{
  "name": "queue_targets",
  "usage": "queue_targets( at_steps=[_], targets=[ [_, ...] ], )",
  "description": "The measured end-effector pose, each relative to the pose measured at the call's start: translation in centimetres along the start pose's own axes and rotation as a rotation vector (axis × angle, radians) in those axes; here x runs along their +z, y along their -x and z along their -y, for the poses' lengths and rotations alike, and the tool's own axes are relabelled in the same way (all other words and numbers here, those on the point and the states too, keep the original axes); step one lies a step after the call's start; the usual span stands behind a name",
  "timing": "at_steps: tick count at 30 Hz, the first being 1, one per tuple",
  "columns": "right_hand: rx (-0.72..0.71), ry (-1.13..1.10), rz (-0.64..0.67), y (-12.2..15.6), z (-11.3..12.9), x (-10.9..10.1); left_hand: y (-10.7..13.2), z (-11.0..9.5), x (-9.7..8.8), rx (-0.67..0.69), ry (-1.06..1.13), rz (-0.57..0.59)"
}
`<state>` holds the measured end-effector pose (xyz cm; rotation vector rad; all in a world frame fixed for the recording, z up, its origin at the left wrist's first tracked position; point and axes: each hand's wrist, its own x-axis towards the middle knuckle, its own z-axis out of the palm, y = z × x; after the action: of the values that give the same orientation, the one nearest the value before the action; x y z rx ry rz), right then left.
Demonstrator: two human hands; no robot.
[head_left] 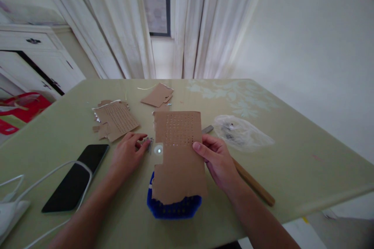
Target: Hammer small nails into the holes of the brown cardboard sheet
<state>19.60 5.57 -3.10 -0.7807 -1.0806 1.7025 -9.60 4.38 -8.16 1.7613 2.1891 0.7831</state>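
Observation:
My right hand (pixel 217 159) grips the right edge of a brown cardboard piece (pixel 179 175), thumb on top. Rows of small holes run across its upper half, and a notch cuts into its left edge. Beneath the card's lower end is a blue plastic basket (pixel 173 211), mostly hidden by it. On the left, my left hand (pixel 130 153) is at a small heap of thin metal nails (pixel 150 144), thumb and forefinger slightly apart at its edge. No nail shows clearly between those fingers.
A hammer's wooden handle (pixel 254 183) lies partly behind my right hand, near a clear plastic bag (pixel 242 132). Farther back are a stack of punched cardboard (pixel 117 120) and another card (pixel 157 95). A black phone (pixel 77 179) and white cable (pixel 55 169) lie left.

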Motion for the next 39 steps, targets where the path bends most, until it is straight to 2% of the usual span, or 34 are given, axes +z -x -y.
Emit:
queue_targets(
  at_steps=[4, 6, 8, 11, 13, 17, 22, 25, 34, 39],
  targets=[
    [0.016, 0.01, 0.001, 0.1, 0.2, 0.0, 0.6, -1.0, -0.4, 0.081, 0.125, -0.128],
    [0.019, 0.004, 0.014, 0.2, 0.3, 0.1, 1.1, -1.7, -0.9, 0.157, 0.245, -0.155],
    [0.034, -0.003, 0.019, 0.2, 0.4, 0.2, 1.8, -2.5, -1.5, 0.238, 0.384, -0.075],
    [0.09, -0.036, -0.009, 0.1, 0.6, 0.3, 2.9, -3.7, -2.2, 0.33, 0.563, 0.161],
    [0.137, -0.055, -0.037, -0.1, 0.6, 0.3, 3.5, -4.4, -2.5, 0.352, 0.624, 0.269],
    [0.206, -0.003, -0.067, -0.4, 0.5, -0.1, 3.9, -5.0, -2.5, 0.347, 0.616, 0.376],
    [0.196, 0.125, -0.144, -0.8, 0.5, -0.5, 3.9, -5.0, -1.9, 0.324, 0.596, 0.46],
    [0.199, 0.142, -0.114, -1.0, 0.8, -0.7, 3.9, -5.0, -1.6, 0.305, 0.604, 0.389],
    [0.272, 0.311, 0.109, -1.3, 1.3, -2.1, 3.5, -5.0, -0.2, 0.13, 0.664, 0.105],
    [0.25, 0.427, 0.121, -1.2, 1.0, -2.2, 3.8, -5.5, 0.3, 0.003, 0.738, 0.006]
  ],
)
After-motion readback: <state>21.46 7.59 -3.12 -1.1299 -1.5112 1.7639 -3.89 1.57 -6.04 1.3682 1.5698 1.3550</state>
